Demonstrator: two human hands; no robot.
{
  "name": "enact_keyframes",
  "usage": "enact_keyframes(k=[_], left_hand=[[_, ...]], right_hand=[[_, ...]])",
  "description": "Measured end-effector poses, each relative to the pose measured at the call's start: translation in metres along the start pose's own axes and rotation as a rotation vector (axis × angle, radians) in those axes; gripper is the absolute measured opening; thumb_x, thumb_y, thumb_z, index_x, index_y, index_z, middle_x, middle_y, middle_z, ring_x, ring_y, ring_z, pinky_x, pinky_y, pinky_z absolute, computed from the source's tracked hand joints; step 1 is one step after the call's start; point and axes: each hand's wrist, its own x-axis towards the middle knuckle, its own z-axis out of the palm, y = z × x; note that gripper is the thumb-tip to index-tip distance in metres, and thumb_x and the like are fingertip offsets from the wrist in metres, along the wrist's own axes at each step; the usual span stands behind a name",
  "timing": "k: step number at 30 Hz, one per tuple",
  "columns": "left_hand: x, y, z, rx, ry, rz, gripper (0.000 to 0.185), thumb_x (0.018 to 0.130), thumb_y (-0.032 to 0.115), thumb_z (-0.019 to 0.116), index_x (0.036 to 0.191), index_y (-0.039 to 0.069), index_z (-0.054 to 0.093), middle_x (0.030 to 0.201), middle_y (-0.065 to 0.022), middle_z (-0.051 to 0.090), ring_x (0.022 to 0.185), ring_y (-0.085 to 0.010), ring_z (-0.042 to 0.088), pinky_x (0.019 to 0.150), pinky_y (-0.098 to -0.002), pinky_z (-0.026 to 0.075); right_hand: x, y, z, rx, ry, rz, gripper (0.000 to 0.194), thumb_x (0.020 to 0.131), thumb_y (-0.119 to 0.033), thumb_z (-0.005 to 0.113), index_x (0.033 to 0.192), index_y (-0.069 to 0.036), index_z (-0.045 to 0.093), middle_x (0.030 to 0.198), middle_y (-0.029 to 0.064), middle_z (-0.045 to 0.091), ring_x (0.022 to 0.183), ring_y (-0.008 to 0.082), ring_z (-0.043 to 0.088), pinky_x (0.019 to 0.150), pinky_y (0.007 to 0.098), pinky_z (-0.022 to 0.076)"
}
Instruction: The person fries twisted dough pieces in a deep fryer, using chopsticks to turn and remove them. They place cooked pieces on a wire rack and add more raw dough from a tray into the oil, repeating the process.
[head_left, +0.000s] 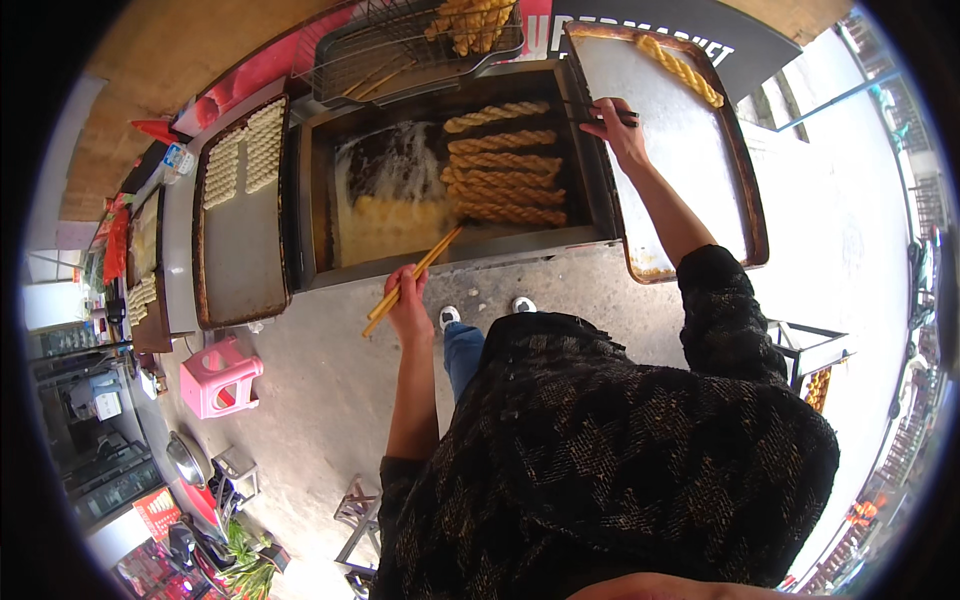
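My left hand (410, 304) grips a pair of wooden chopsticks (420, 271) at the near side of a rectangular metal fryer (360, 277). Their tips reach the oil beside the lowest dough twist. Several browned dough twists (506, 180) lie side by side in the right half of the fryer. Paler dough (397, 225) sits amid foaming oil (405, 161) in the left half. Over the fryer's right edge, my right hand (619, 133) holds dark chopsticks (600, 112) pointing left toward the topmost twist (495, 116); where their tips end is hard to make out.
Right of the fryer, a metal tray (675, 172) bears one golden twist (679, 70). A wire basket (375, 45) with fried twists (476, 26) stands behind. On the left, another tray (244, 262) carries raw twists (266, 142). A pink plastic stool (217, 379) stands on the floor.
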Motion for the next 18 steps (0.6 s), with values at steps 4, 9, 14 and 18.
enact_keyframes(k=[4,9,14,18], left_hand=[[-0.002,0.001,-0.001,0.002,0.014,-0.013,0.015,0.092,0.010,0.053,0.101,-0.002,0.054,0.100,-0.0102,0.057,0.093,-0.0193,0.058,0.086,-0.0320,0.051],[-0.002,0.005,-0.004,-0.005,0.007,0.004,0.015,0.092,0.011,0.053,0.101,-0.001,0.054,0.101,-0.0099,0.057,0.093,-0.0190,0.058,0.087,-0.0325,0.051],[0.000,0.005,-0.002,-0.002,-0.009,-0.002,0.016,0.092,0.011,0.053,0.101,-0.001,0.054,0.101,-0.0101,0.057,0.092,-0.0190,0.058,0.087,-0.0327,0.051],[0.001,0.004,-0.001,0.012,-0.019,0.003,0.016,0.091,0.011,0.054,0.101,-0.002,0.054,0.101,-0.0104,0.057,0.092,-0.0190,0.058,0.087,-0.0328,0.051]], right_hand=[[0.004,0.010,-0.001,-0.027,-0.010,-0.023,0.034,0.094,-0.027,0.050,0.104,0.005,0.054,0.101,0.0154,0.057,0.089,0.0213,0.060,0.078,0.0329,0.0559],[-0.010,-0.003,-0.017,-0.173,-0.054,0.046,0.033,0.095,-0.027,0.049,0.103,0.004,0.055,0.101,0.0144,0.057,0.092,0.0195,0.059,0.078,0.0320,0.0556],[-0.013,0.004,-0.007,-0.109,-0.045,-0.040,0.031,0.095,-0.027,0.050,0.101,0.004,0.055,0.100,0.0134,0.057,0.093,0.0192,0.059,0.078,0.0323,0.0555],[-0.015,0.016,-0.003,-0.072,-0.012,-0.040,0.028,0.095,-0.024,0.050,0.099,0.004,0.056,0.098,0.0127,0.058,0.093,0.0183,0.059,0.078,0.0315,0.0555]])
